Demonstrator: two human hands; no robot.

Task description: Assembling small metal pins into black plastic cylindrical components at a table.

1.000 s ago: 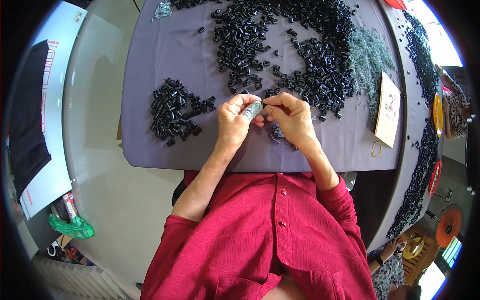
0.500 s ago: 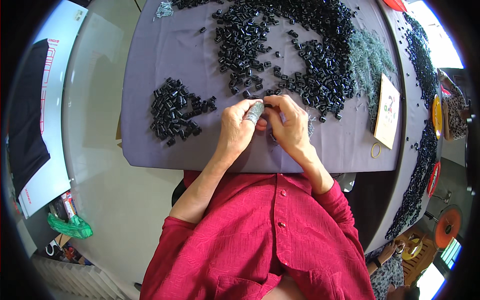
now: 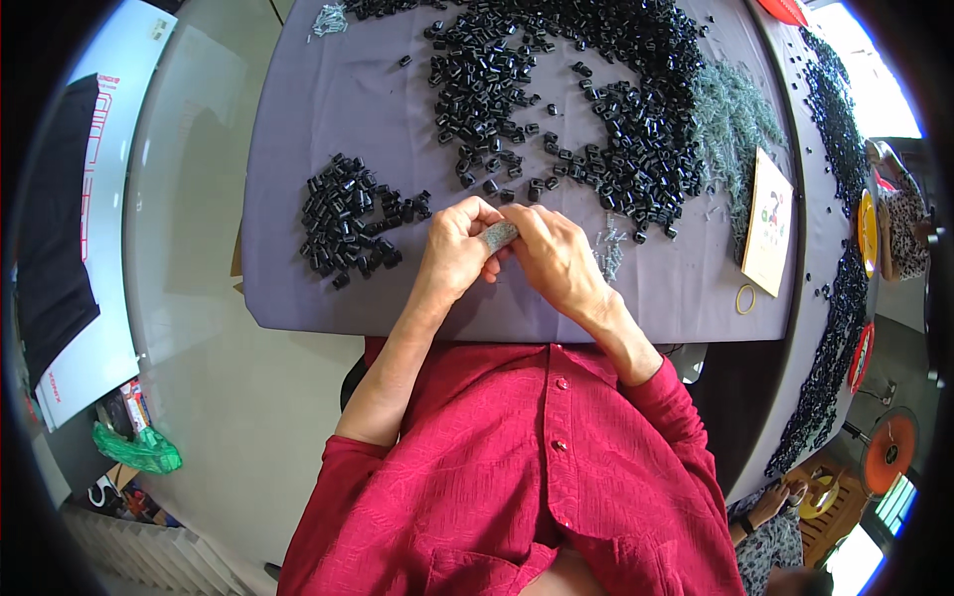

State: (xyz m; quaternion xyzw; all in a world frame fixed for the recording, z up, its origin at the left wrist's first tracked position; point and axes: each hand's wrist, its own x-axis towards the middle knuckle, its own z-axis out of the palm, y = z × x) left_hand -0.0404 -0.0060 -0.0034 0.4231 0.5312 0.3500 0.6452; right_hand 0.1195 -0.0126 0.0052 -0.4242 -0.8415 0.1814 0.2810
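Observation:
Close together over the near part of the cloth-covered table (image 3: 397,298), my hands meet at the fingertips. My left hand (image 3: 455,248) is closed in a pinch, with a grey wrapping (image 3: 499,235) around its thumb. My right hand (image 3: 556,256) bends over that thumb, fingers closed and partly hidden behind its own back. Whatever lies between the fingers cannot be made out. Just beyond the hands spreads a big heap of small black plastic clips (image 3: 636,129). A smaller pile of the same black pieces (image 3: 343,214) sits to the left. Beside my right hand lie small clear-grey pins (image 3: 609,248).
A larger heap of grey pins (image 3: 735,109) lies at the right, next to a leaning booklet (image 3: 768,223) and a yellow ring-shaped band (image 3: 745,299). Across a second table (image 3: 795,298) runs more black pieces. Another person's hand (image 3: 767,505) shows at the lower right.
My right hand has turned over and moved slightly left and nearer, now covering the left thumb tip. A dark piece seen between the fingers before is now hidden. The small pins beside it show more.

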